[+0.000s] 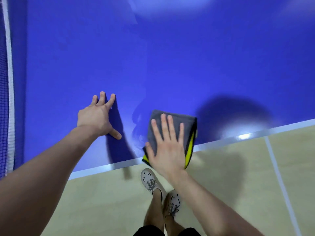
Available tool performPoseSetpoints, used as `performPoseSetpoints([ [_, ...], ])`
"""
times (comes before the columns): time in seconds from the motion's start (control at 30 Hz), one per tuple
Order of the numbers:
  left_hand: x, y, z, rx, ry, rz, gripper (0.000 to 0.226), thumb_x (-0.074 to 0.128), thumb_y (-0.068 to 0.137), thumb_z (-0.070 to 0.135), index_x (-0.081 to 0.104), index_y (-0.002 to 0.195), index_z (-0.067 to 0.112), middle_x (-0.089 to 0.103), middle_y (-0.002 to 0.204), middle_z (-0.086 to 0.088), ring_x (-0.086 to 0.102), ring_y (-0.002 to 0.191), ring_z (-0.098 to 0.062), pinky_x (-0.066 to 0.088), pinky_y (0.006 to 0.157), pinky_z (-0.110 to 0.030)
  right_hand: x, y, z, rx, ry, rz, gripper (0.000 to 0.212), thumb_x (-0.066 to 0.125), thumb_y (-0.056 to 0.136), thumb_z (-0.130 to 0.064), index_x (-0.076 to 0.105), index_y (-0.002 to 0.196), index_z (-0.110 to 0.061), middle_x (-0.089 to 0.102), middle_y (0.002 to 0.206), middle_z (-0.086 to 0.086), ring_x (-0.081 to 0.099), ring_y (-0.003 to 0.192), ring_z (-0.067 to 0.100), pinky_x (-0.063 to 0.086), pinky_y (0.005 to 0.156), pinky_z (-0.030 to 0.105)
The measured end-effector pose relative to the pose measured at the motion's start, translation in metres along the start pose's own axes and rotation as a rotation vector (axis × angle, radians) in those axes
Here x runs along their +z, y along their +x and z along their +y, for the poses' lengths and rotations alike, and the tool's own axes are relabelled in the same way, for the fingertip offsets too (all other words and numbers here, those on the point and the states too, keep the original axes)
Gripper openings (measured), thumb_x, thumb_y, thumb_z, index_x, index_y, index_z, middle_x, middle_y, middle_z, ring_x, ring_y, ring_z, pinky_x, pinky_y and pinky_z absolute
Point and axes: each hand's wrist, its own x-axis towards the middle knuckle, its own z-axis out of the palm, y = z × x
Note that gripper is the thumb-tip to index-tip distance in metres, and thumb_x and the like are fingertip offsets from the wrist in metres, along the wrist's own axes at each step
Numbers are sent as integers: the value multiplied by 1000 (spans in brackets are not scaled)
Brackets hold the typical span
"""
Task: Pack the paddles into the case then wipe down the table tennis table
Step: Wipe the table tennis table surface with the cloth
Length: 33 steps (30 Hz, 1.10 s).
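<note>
Head: folded grey cloth (188, 124), yellow-edged

Pale wood-toned floor (102, 201) with one thin white line (280, 181) (slanting toward the lower right), soft shadows across it.

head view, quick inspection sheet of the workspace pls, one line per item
surface: blue table with a white edge line; faint smears just left of the cloth
job's things: folded grey cloth with yellow trim lies at the near table edge; paddles and case not in view
clutter: nothing seen
hands: left hand rests on the table, fingers spread; right hand presses flat on the cloth
cables: nothing seen
surroundings: net along the left side; pale floor with a white line; the person's shoes just off the table edge
</note>
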Motion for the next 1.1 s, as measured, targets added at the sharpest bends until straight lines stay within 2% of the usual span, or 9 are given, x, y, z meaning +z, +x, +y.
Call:
performPoseSetpoints([
  [0.07,-2,-2,1,4,1,-8,175,93,33,84,-10,167,41,-4,178,7,2,165,-19,48,77,-41,3,-9,-27,-237,47,-64,77,42,108,-56,20,175,-25,2,184,8,-4,170,27,11,133,65],
  [0.2,-6,-5,2,3,2,-2,173,94,37,82,-11,168,42,-7,179,7,3,166,-19,46,84,-40,1,46,17,-511,50,-33,71,46,108,-57,30,172,-30,13,183,0,5,170,22,11,135,59],
  [0.37,-5,-6,3,3,16,16,170,94,40,80,-10,168,41,-8,179,6,3,166,-19,45,88,-40,-10,212,20,-174,19,103,71,42,105,-58,37,170,-29,22,181,2,15,169,22,11,135,59],
  [0.5,-7,-8,1,36,-7,20,169,94,41,81,-9,168,40,-8,180,5,2,166,-21,48,98,-42,-12,214,6,-172,-55,97,76,39,104,-58,32,171,-24,16,182,5,10,170,24,10,134,62],
  [0.7,-7,-7,-1,43,-44,16,173,92,39,83,-10,169,35,-8,180,-1,0,166,-27,42,115,-47,-10,40,-4,-596,-12,-112,76,48,108,-56,25,174,-24,6,183,6,1,170,26,13,133,64],
  [0.87,-4,-3,-4,53,-81,5,174,93,39,82,-12,169,33,-11,180,-4,-2,167,-29,37,121,-49,-22,157,53,-1087,-50,-266,72,54,107,-54,32,172,-32,13,183,-2,6,170,21,9,136,56],
  [0.93,-1,-1,-3,47,-80,8,174,94,40,80,-14,169,33,-12,180,-4,-3,167,-29,36,121,-49,-19,230,59,-950,-67,-151,71,51,108,-57,32,172,-32,15,183,-2,9,170,21,11,136,57],
  [1.0,0,0,-3,54,-88,10,174,94,41,79,-13,169,33,-12,180,-3,-3,167,-28,35,122,-48,-17,282,51,-656,-45,-13,70,46,107,-60,34,171,-32,21,181,-2,15,169,21,17,133,60],
  [1.1,1,-1,-6,56,-102,13,172,94,42,78,-13,169,33,-12,180,-3,-4,167,-28,32,125,-49,-12,298,21,-328,-28,65,72,43,107,-59,31,172,-30,16,183,0,10,169,21,9,135,59],
])
